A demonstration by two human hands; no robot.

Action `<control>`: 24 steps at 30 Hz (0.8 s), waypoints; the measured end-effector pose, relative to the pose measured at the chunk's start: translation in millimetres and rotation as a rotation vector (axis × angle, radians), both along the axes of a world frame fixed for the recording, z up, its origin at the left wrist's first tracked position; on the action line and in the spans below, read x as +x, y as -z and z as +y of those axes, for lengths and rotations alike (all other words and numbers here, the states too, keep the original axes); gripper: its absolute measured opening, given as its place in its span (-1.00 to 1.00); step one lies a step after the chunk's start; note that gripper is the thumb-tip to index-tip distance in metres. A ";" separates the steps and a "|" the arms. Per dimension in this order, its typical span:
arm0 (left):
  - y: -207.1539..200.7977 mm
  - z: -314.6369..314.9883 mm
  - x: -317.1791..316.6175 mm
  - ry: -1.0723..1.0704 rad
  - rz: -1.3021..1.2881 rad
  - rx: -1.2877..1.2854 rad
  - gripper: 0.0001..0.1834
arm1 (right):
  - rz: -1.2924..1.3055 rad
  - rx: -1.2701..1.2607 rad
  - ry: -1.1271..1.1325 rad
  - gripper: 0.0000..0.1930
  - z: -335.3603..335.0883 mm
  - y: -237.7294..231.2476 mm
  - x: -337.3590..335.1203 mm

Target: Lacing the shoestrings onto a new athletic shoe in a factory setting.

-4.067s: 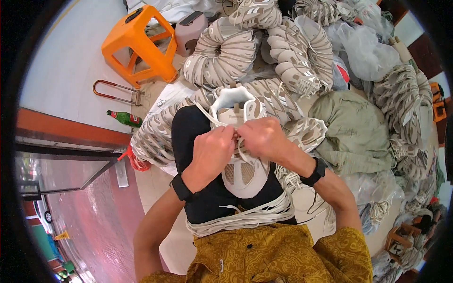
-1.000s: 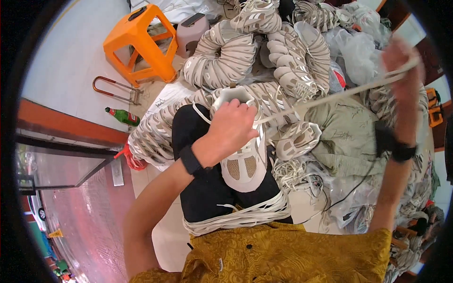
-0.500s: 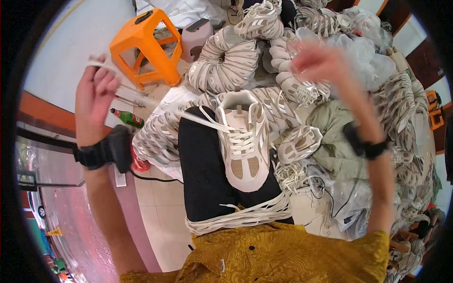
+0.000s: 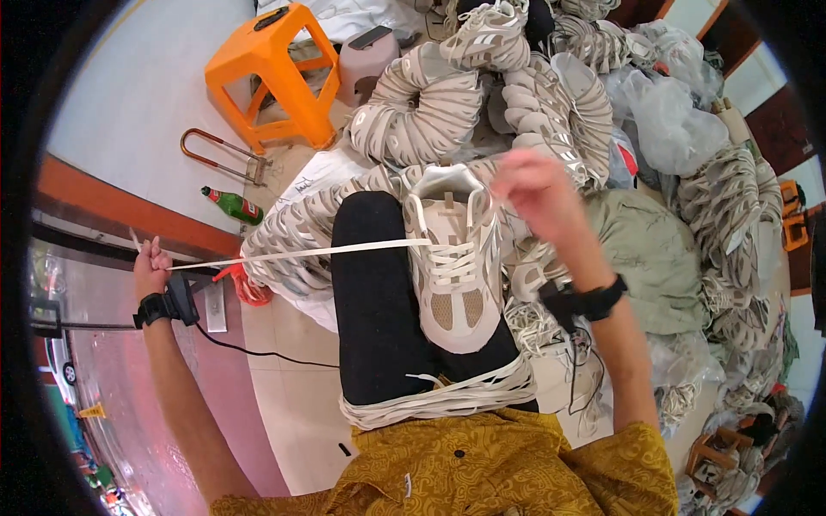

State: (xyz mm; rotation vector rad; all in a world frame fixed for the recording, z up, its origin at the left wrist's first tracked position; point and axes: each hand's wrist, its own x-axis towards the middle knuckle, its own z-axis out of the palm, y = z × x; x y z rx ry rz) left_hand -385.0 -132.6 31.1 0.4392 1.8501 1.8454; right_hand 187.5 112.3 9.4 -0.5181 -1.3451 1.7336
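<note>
A beige and white sneaker (image 4: 462,320) rests on my lap, its toe toward me, with white lacing across its front. From its upper eyelets a flat white shoelace (image 4: 335,250) runs taut to the left. My left hand (image 4: 152,265) grips that lace far out to the side, fingers closed around it. Just right of the shoe's collar hovers my right hand (image 4: 539,196), its fingers smeared by motion, so I cannot tell what they hold. A bundle of loose white laces (image 4: 439,397) lies across my thighs.
Rings of stacked sneakers (image 4: 417,112) fill the floor ahead, with more shoe piles (image 4: 731,224) at right. An orange stool (image 4: 271,77), a green bottle (image 4: 232,206) and a bent metal rod (image 4: 219,146) are at left. Clear plastic bags (image 4: 675,129) lie at far right.
My left hand has moved outward and down, drawing the lace from slack to taut. My right hand has come lower and inward, closer to the shoe.
</note>
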 end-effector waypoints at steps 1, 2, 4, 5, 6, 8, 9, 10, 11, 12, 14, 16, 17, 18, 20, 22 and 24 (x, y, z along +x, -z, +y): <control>1.4 0.5 2.5 -0.015 -0.094 0.019 -0.69 | 0.124 -0.087 -0.069 -0.97 19.5 -10.3 26.9; 0.6 1.9 6.0 -0.048 -0.198 0.032 -0.58 | 0.206 -0.036 0.009 -0.93 39.9 -19.7 55.8; -1.1 4.6 16.4 0.002 -0.169 0.025 -0.58 | 0.457 -0.264 0.091 -0.83 74.7 -40.7 133.9; -1.8 6.4 21.0 0.059 -0.172 0.042 -0.58 | 0.559 -0.269 0.072 -0.81 89.9 -47.3 175.7; -1.4 8.2 24.8 0.051 -0.140 0.021 -0.58 | 0.555 -0.219 0.088 -0.78 105.5 -52.8 217.6; 0.9 12.6 27.4 -0.001 -0.217 -0.020 -0.63 | 0.548 -0.181 0.052 -0.77 122.0 -58.8 305.2; 3.3 14.1 26.5 -0.026 -0.198 -0.042 -0.63 | 0.502 -0.195 0.304 -0.76 123.3 -60.5 348.4; 5.1 15.6 24.1 -0.028 -0.206 -0.026 -0.67 | 0.487 -0.180 0.435 -0.74 119.7 -61.6 389.5; 7.0 16.7 21.1 -0.052 -0.241 -0.003 -0.70 | 0.451 -0.173 0.536 -0.73 115.6 -59.8 424.6; 7.2 17.4 17.7 -0.030 -0.215 -0.014 -0.70 | 0.470 -0.160 0.676 -0.72 110.9 -57.3 453.6; 3.8 20.0 14.2 -0.217 -0.262 0.048 -0.67 | 0.358 -0.120 0.657 -0.72 97.3 -53.4 487.2; -4.2 24.2 21.4 -0.249 -0.193 0.043 -0.68 | 0.278 -0.086 0.719 -0.72 89.3 -51.0 479.6; -11.4 28.2 30.0 -0.371 -0.181 0.034 -0.68 | 0.127 -0.098 0.822 -0.71 84.0 -47.5 459.9; -17.1 33.6 43.8 -0.309 -0.168 0.042 -0.68 | -0.023 -0.131 0.990 -0.71 78.0 -44.3 430.0; -18.5 50.3 88.9 -0.136 0.073 -0.003 -0.72 | -0.319 0.042 0.771 -0.65 67.1 -30.8 344.1; -17.5 76.4 145.8 0.183 0.107 -0.114 -0.72 | -0.520 0.231 0.545 -0.61 52.7 -18.7 245.6; -7.5 96.7 214.6 0.455 0.066 -0.129 -0.75 | -0.521 0.181 0.301 -0.68 24.8 -4.6 152.8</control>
